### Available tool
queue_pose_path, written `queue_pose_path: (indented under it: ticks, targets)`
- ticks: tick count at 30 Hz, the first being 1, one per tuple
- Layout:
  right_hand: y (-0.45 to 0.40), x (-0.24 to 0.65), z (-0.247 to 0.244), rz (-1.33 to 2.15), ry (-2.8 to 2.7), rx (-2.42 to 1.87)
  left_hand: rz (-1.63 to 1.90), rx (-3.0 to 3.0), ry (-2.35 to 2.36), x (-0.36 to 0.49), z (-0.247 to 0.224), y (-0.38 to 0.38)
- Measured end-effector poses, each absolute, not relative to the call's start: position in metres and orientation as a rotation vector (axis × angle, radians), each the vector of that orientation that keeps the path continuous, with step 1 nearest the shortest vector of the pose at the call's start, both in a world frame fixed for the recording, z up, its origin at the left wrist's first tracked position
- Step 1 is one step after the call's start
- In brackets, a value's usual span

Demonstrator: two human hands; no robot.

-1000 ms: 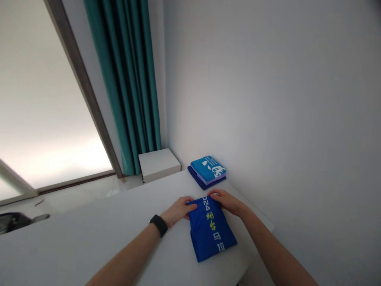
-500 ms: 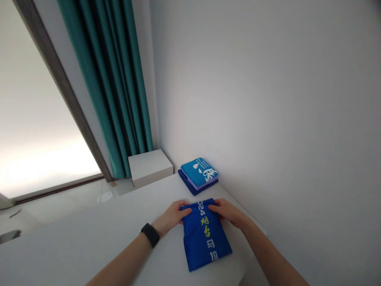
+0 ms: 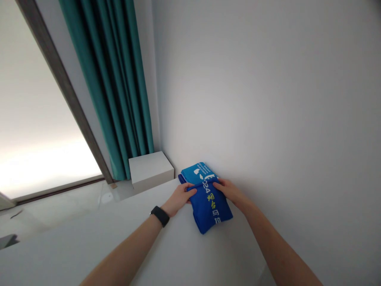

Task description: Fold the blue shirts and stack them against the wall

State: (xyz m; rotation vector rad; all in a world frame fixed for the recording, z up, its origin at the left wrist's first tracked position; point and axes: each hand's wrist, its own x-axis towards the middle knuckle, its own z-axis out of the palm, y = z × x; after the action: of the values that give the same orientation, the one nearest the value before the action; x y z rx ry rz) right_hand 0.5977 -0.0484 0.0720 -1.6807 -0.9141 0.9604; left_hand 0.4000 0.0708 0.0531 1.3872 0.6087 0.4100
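A folded dark blue shirt [image 3: 205,210] with white and yellow lettering is held by its far corners. My left hand [image 3: 180,197] pinches the left corner, thumb on top and fingers underneath. At the right corner, my right hand [image 3: 230,190] grips in the same way. The shirt's far edge overlaps the near part of a stack of folded clothes, whose top piece is a bright blue folded shirt [image 3: 193,173] with white print. A darker blue piece shows at the stack's left edge. Whether the held shirt rests on the stack or hovers over it, I cannot tell.
The stack lies on a white tabletop [image 3: 125,238], close to the wall [image 3: 253,99]. Beyond the table's far edge stands a white box-like piece [image 3: 151,167], with a teal curtain [image 3: 119,79] behind it. A black band [image 3: 160,215] circles my left wrist.
Both hands have carried the dark blue shirt forward, from the table in front of the stack to over its near part. Its near edge now sags. The stack has stayed in place.
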Motion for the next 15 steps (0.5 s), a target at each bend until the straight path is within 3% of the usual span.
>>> queue_pose_path:
  ticks: [8, 15]
  targets:
    - [0.007, 0.624, 0.079, 0.769, -0.971, -1.856, 0.450, 1.334, 0.719, 0.421, 0.063, 0.095]
    - [-0.014, 0.625, 0.052, 0.620, -0.901, -1.881, 0.443, 1.327, 0.709, 0.423, 0.049, 0.096]
